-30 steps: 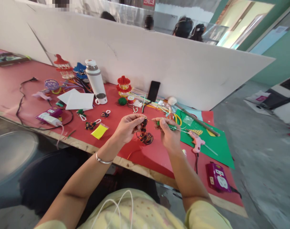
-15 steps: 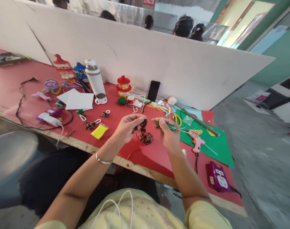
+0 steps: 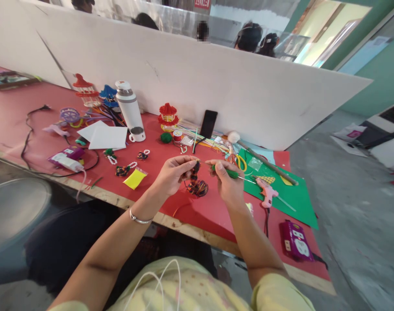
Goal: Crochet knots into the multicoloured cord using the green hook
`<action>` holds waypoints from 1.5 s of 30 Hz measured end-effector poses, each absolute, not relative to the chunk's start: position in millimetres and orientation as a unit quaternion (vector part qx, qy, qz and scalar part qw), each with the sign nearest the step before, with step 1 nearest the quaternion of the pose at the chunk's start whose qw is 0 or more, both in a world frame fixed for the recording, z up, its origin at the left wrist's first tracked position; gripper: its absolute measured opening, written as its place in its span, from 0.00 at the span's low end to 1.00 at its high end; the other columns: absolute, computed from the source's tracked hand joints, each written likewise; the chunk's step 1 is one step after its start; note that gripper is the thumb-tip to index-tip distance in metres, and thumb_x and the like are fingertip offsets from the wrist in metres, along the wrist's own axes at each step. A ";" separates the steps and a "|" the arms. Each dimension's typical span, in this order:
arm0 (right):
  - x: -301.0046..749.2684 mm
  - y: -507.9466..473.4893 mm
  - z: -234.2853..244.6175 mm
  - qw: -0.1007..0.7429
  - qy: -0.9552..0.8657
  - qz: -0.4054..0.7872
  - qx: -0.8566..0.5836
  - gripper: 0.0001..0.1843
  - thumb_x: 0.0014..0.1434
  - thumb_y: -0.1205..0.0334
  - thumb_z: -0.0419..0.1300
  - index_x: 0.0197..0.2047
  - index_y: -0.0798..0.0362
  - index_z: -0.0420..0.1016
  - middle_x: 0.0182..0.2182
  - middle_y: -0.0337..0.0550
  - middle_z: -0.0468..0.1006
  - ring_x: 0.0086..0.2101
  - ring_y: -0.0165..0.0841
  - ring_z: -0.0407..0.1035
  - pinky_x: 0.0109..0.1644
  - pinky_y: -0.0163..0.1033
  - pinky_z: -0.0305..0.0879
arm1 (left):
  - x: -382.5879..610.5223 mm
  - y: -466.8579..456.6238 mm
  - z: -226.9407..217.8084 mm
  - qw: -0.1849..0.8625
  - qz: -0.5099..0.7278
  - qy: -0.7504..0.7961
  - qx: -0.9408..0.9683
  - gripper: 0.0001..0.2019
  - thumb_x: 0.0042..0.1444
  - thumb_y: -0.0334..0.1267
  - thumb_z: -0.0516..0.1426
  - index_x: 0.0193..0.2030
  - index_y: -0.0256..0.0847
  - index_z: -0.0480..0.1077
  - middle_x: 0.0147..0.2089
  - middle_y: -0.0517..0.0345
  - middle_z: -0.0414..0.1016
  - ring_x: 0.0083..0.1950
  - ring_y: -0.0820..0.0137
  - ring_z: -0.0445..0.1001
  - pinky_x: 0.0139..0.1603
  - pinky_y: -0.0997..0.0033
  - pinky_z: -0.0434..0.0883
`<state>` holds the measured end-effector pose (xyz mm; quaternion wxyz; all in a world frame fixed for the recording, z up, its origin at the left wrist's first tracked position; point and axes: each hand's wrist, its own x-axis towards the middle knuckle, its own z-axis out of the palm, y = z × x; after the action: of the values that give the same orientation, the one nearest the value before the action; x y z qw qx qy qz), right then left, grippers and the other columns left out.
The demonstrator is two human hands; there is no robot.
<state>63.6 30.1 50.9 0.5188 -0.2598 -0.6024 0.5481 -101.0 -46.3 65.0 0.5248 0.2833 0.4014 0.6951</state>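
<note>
1. Fingers (image 3: 187, 166) of the left hand (image 3: 171, 176), thumb against forefinger, pinch the upper end of a dark, multicolored yarn piece (image 3: 194, 175) above the red table (image 3: 213, 216).
2. Right-hand fingers wrap a green-handled tool (image 3: 232, 173), its metal shaft pointing right, while the right hand (image 3: 231, 185) faces the left across a small gap. A thin strand shows between the two; its exact ends are too small to tell.
3. Just below the pinch, a yarn bundle (image 3: 198, 188) in matching colors rests on the table.
4. To the left lie a yellow packet (image 3: 135, 178) and, just beside it, a yarn piece with white beads (image 3: 122, 171).
5. On the far side of the hands sit a green yarn ball (image 3: 166, 137), a thread spool (image 3: 177, 136) and a red-roofed ornament (image 3: 168, 116); a dark phone (image 3: 209, 124) leans near the white partition (image 3: 236, 82).
6. To the right, a pink glue gun (image 3: 267, 192) lies over a green sheet (image 3: 297, 207), with a purple power strip (image 3: 297, 240) on the near side.
7. Far left, a white flask (image 3: 130, 109) stands behind a small cup (image 3: 138, 134), beside white sheets of paper (image 3: 108, 138).
</note>
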 end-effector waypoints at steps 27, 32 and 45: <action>66.7 30.9 49.6 0.529 -0.590 0.555 -0.252 0.13 0.61 0.45 0.70 0.39 0.44 0.88 0.38 0.42 0.90 0.31 0.33 0.77 0.35 0.42 0.73 | -96.3 -44.7 64.9 0.514 0.711 0.403 0.261 0.15 0.42 0.42 0.75 0.30 0.36 0.78 0.22 0.63 0.70 0.21 0.81 0.62 0.20 0.80 0.51; 67.8 30.0 52.8 0.526 -0.592 0.551 -0.264 0.12 0.60 0.46 0.70 0.38 0.44 0.88 0.37 0.42 0.90 0.30 0.33 0.77 0.34 0.41 0.73 | -96.1 -44.0 63.1 0.495 0.722 0.404 0.267 0.16 0.42 0.43 0.76 0.31 0.36 0.80 0.23 0.63 0.71 0.21 0.82 0.63 0.20 0.81 0.52; 68.2 28.9 56.1 0.544 -0.606 0.521 -0.254 0.12 0.62 0.45 0.68 0.38 0.43 0.88 0.37 0.42 0.89 0.30 0.33 0.76 0.33 0.41 0.70 | -95.7 -44.4 62.3 0.497 0.718 0.404 0.272 0.16 0.43 0.44 0.76 0.31 0.36 0.79 0.23 0.63 0.71 0.21 0.82 0.63 0.20 0.81 0.55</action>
<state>68.2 28.9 56.1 0.5443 -0.2541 -0.6064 0.5211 -95.7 -44.4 62.3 0.4967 0.2718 0.4044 0.7183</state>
